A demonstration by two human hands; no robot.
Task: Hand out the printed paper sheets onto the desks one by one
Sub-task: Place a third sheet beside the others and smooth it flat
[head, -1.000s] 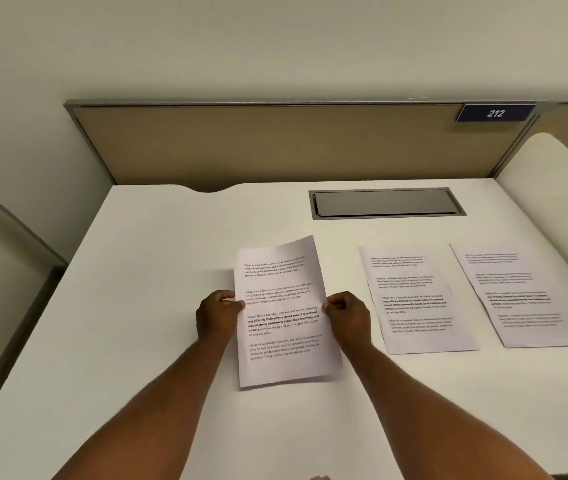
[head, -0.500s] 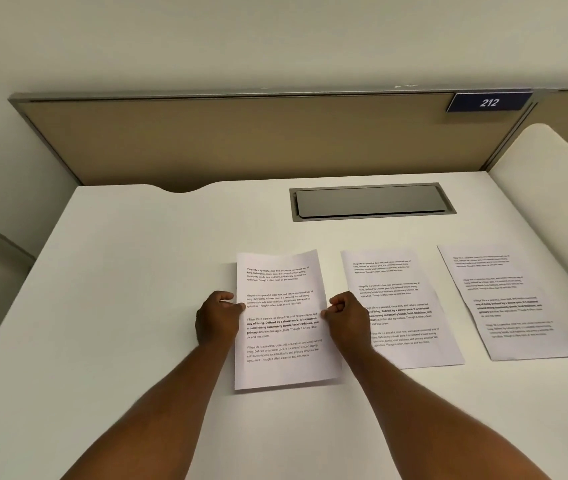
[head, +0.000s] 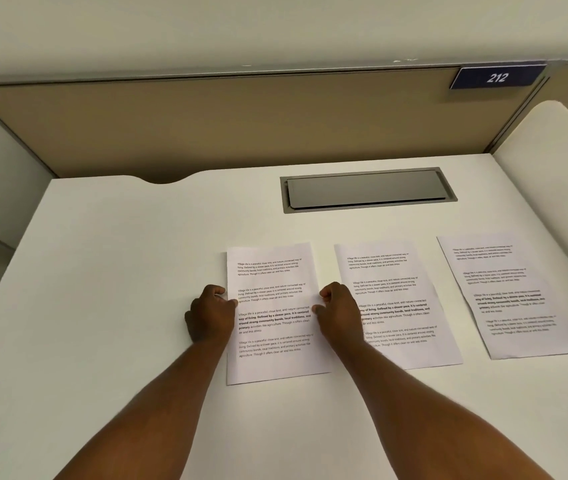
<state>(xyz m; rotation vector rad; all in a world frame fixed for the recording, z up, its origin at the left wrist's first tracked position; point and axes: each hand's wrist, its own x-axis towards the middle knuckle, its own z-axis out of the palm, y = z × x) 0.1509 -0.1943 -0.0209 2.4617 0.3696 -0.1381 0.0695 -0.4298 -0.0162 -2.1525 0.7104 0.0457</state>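
Three printed paper sheets lie in a row on the white desk (head: 120, 271). The left sheet (head: 272, 313) lies flat between my hands. My left hand (head: 211, 317) pinches its left edge and my right hand (head: 339, 313) pinches its right edge, fingers curled. The middle sheet (head: 397, 303) lies just to the right, its left margin partly covered by my right hand and forearm. The right sheet (head: 511, 296) lies near the desk's right side, slightly rotated.
A grey metal cable flap (head: 367, 188) is set into the desk behind the sheets. A tan divider panel (head: 223, 126) closes the back, with a blue "212" plate (head: 497, 77). A white side partition (head: 552, 161) stands at right. A notch cuts the desk's back left edge.
The sheet in my hands has come down from a tilted, lifted pose to lie flat and straight on the desk. Both hands stayed on its edges.
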